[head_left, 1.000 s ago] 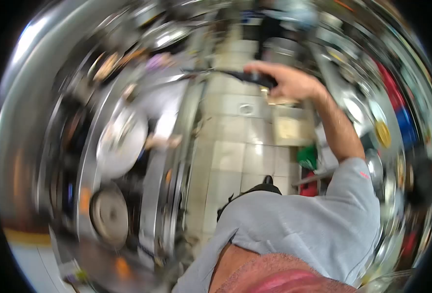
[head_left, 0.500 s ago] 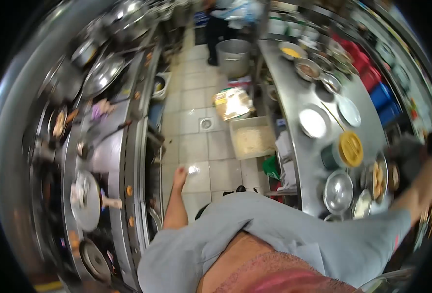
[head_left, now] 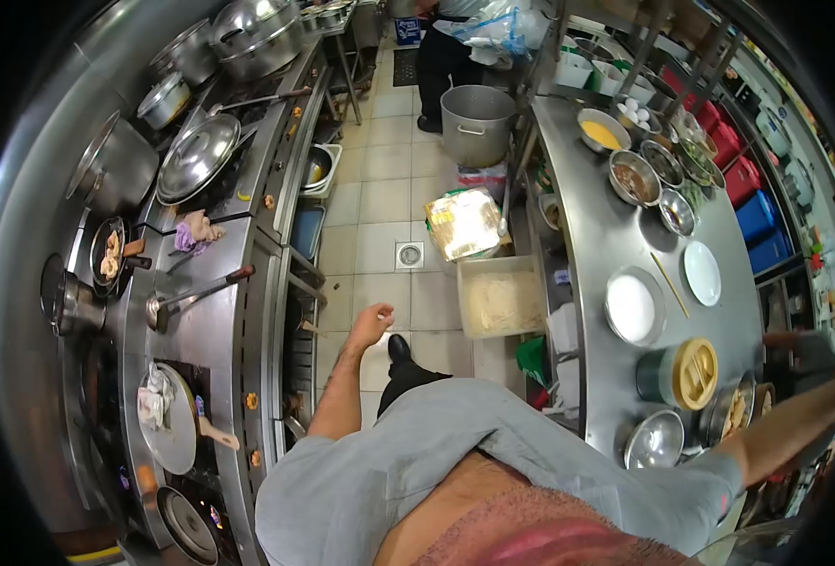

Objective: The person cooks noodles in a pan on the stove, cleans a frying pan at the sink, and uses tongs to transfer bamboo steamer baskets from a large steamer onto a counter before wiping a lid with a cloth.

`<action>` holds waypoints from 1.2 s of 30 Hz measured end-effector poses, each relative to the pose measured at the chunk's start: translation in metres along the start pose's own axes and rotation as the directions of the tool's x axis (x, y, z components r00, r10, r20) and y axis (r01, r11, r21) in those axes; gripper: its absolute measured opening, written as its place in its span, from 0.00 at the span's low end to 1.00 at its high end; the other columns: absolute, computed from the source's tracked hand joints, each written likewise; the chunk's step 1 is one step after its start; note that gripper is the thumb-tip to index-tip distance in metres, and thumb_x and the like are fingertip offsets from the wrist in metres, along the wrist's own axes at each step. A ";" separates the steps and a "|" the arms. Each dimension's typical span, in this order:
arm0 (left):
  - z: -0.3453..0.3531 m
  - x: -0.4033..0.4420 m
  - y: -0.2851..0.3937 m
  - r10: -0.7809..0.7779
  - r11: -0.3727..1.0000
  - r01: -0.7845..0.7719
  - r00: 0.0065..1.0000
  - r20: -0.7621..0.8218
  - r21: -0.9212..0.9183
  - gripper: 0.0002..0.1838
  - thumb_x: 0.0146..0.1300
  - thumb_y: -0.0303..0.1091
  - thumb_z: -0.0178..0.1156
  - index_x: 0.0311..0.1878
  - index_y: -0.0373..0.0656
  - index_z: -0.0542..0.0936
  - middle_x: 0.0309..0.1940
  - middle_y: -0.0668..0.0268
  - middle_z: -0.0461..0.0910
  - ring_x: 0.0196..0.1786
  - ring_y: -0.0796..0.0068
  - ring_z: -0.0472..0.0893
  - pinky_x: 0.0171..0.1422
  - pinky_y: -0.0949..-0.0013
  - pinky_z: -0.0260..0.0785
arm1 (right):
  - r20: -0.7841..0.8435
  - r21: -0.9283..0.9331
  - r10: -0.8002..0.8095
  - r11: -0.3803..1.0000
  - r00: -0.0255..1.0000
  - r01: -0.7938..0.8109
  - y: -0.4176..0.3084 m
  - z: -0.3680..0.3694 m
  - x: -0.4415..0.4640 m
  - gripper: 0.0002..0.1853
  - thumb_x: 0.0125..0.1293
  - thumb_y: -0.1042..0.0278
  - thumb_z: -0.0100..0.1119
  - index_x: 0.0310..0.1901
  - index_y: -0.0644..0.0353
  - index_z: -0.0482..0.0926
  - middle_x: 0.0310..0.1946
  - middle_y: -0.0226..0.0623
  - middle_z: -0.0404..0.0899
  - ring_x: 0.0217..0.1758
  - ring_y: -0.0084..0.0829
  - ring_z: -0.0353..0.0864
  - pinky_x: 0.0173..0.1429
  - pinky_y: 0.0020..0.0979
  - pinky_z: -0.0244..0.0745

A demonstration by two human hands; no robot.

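My left hand [head_left: 372,324] hangs over the tiled floor in the aisle, its fingers curled in and nothing visible in them. It touches no surface; my shoe [head_left: 399,348] is just beyond it. Out to the right, my right forearm [head_left: 795,410] stretches over the steel worktable, and the hand is lost past the dark edge of the view. Beneath and beside that arm are a pan of pale food pieces [head_left: 740,412], a steel bowl [head_left: 654,440] and a tub with a yellow lid [head_left: 695,374]. A dark grey object [head_left: 804,351] near the forearm is unclear.
Stoves line the left, with a lidded pan [head_left: 198,160], a ladle [head_left: 200,296] and a round plate [head_left: 169,420]. A tall pot [head_left: 477,124], a foil-topped box [head_left: 463,224] and a bin of crumbs [head_left: 502,297] narrow the aisle. Another person [head_left: 441,75] stands at the far end.
My left hand has shifted forward and to the right in the view. My shoe and trouser leg now show plainly ahead of me. My right arm stays stretched out, with its hand no longer showing.
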State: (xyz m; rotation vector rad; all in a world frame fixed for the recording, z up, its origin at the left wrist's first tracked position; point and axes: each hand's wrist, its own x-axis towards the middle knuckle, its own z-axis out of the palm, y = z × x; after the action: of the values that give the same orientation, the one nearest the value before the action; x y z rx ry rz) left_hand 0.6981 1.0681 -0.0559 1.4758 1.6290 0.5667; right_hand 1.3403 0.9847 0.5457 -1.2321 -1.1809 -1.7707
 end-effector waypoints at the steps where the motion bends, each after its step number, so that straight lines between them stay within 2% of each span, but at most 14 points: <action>1: -0.020 0.013 0.013 0.026 1.000 -0.027 0.999 -0.030 -0.016 0.15 0.55 0.34 0.60 0.46 0.40 0.78 0.40 0.58 0.80 0.43 0.65 0.79 0.49 0.65 0.70 | 0.057 0.305 0.250 0.918 0.967 -0.255 -0.072 0.005 -0.017 0.14 0.63 0.61 0.53 0.30 0.65 0.79 0.30 0.41 0.79 0.29 0.27 0.77 0.30 0.35 0.73; 3: -0.055 0.040 0.032 0.093 0.995 -0.090 0.992 -0.087 0.031 0.14 0.56 0.33 0.59 0.45 0.39 0.78 0.38 0.57 0.80 0.40 0.65 0.80 0.46 0.66 0.71 | 0.076 0.436 0.144 0.885 0.987 -0.163 -0.146 0.034 -0.057 0.16 0.65 0.56 0.53 0.33 0.63 0.78 0.28 0.37 0.76 0.30 0.25 0.74 0.30 0.29 0.73; 5: -0.089 0.065 0.045 0.132 0.991 -0.135 0.973 -0.187 -0.001 0.13 0.57 0.33 0.58 0.45 0.38 0.78 0.37 0.57 0.80 0.39 0.65 0.80 0.46 0.67 0.71 | 0.588 0.532 0.428 0.434 0.686 -0.727 -0.201 0.066 -0.117 0.17 0.58 0.78 0.56 0.51 0.63 0.75 0.44 0.38 0.78 0.50 0.29 0.76 0.58 0.26 0.67; 7: -0.117 0.095 0.041 0.198 0.980 -0.199 0.961 -0.191 0.012 0.13 0.57 0.32 0.59 0.44 0.37 0.78 0.37 0.56 0.79 0.38 0.65 0.79 0.46 0.67 0.71 | 0.607 0.619 0.303 0.400 0.735 -0.676 -0.284 0.091 -0.132 0.13 0.63 0.75 0.55 0.49 0.61 0.78 0.39 0.34 0.80 0.43 0.20 0.77 0.49 0.21 0.70; 15: -0.208 0.165 0.037 0.130 0.986 -0.150 0.961 -0.244 -0.067 0.14 0.55 0.29 0.61 0.46 0.38 0.77 0.42 0.60 0.75 0.40 0.69 0.77 0.45 0.70 0.71 | 0.968 0.198 0.157 -0.003 0.195 -0.980 -0.494 0.304 -0.213 0.20 0.57 0.59 0.63 0.49 0.60 0.76 0.35 0.32 0.79 0.30 0.21 0.77 0.33 0.22 0.70; 18: -0.226 0.202 0.020 0.102 0.989 -0.126 0.960 -0.262 -0.076 0.15 0.56 0.30 0.61 0.47 0.38 0.77 0.41 0.64 0.76 0.40 0.74 0.77 0.46 0.72 0.70 | 0.989 0.004 0.148 -0.027 0.000 -1.000 -0.562 0.379 -0.251 0.28 0.54 0.58 0.65 0.55 0.61 0.71 0.38 0.32 0.79 0.32 0.18 0.76 0.30 0.23 0.69; 19: -0.229 0.214 0.020 0.108 0.989 -0.131 0.960 -0.260 -0.072 0.15 0.56 0.30 0.61 0.47 0.38 0.77 0.41 0.64 0.76 0.40 0.74 0.77 0.46 0.72 0.70 | 0.985 -0.063 0.158 -0.057 -0.071 -0.996 -0.577 0.407 -0.271 0.34 0.51 0.54 0.68 0.57 0.62 0.69 0.43 0.39 0.78 0.40 0.27 0.79 0.39 0.29 0.73; 21: -0.233 0.235 0.021 0.062 0.989 -0.091 0.972 -0.228 -0.117 0.14 0.56 0.29 0.61 0.46 0.38 0.77 0.42 0.60 0.76 0.41 0.70 0.78 0.47 0.69 0.71 | 0.960 -0.057 0.280 0.121 -0.021 -0.991 -0.597 0.485 -0.343 0.43 0.46 0.48 0.70 0.59 0.66 0.65 0.51 0.51 0.74 0.53 0.41 0.75 0.53 0.36 0.70; 24: -0.238 0.274 0.024 0.049 0.994 -0.069 0.977 -0.210 -0.085 0.15 0.56 0.30 0.61 0.47 0.37 0.76 0.42 0.59 0.76 0.41 0.69 0.78 0.46 0.69 0.71 | 0.847 -0.220 0.527 0.235 -0.066 -0.947 -0.619 0.520 -0.360 0.49 0.44 0.49 0.72 0.63 0.68 0.59 0.56 0.50 0.69 0.56 0.43 0.72 0.56 0.36 0.68; 25: -0.241 0.289 0.029 0.042 0.995 -0.059 0.981 -0.189 -0.084 0.16 0.56 0.30 0.61 0.48 0.37 0.76 0.42 0.59 0.76 0.41 0.69 0.78 0.47 0.68 0.71 | 0.849 -0.165 0.522 0.106 -0.086 -0.981 -0.619 0.535 -0.375 0.52 0.39 0.45 0.73 0.61 0.69 0.61 0.58 0.58 0.65 0.62 0.50 0.65 0.64 0.40 0.61; 29: -0.253 0.346 0.067 0.064 0.995 -0.077 0.981 -0.181 -0.067 0.16 0.56 0.31 0.60 0.48 0.36 0.76 0.42 0.59 0.76 0.41 0.69 0.78 0.46 0.69 0.71 | 0.913 -0.147 0.370 -0.087 -0.169 -0.985 -0.622 0.586 -0.424 0.32 0.48 0.52 0.70 0.48 0.69 0.74 0.44 0.49 0.78 0.50 0.41 0.76 0.53 0.36 0.67; 30: -0.256 0.360 0.077 0.062 0.994 -0.077 0.980 -0.191 -0.072 0.16 0.56 0.31 0.60 0.48 0.36 0.76 0.42 0.59 0.76 0.41 0.69 0.78 0.46 0.69 0.71 | 0.897 -0.275 0.280 -0.253 -0.342 -0.928 -0.621 0.595 -0.431 0.26 0.55 0.54 0.64 0.45 0.70 0.73 0.41 0.46 0.78 0.45 0.40 0.76 0.50 0.37 0.68; 33: -0.267 0.404 0.118 0.131 0.983 -0.146 0.982 -0.134 -0.108 0.16 0.56 0.31 0.60 0.47 0.36 0.76 0.42 0.58 0.76 0.40 0.69 0.78 0.45 0.69 0.71 | 0.805 0.164 0.575 0.022 0.146 -0.986 -0.646 0.550 -0.390 0.22 0.62 0.53 0.56 0.41 0.70 0.73 0.39 0.48 0.78 0.42 0.41 0.76 0.48 0.38 0.68; 36: -0.276 0.451 0.155 0.269 0.962 -0.270 0.962 -0.040 -0.044 0.16 0.57 0.32 0.60 0.48 0.36 0.75 0.41 0.60 0.75 0.42 0.71 0.77 0.45 0.70 0.70 | 0.801 0.058 0.587 0.119 0.117 -0.991 -0.639 0.494 -0.336 0.23 0.60 0.50 0.58 0.36 0.69 0.75 0.31 0.50 0.79 0.34 0.41 0.76 0.43 0.37 0.69</action>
State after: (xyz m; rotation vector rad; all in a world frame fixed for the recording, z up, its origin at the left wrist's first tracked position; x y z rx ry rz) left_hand 0.5851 1.5878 0.0885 1.6717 1.4371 0.7815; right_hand 1.0548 1.6875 0.1098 -1.5891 -0.8088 0.0688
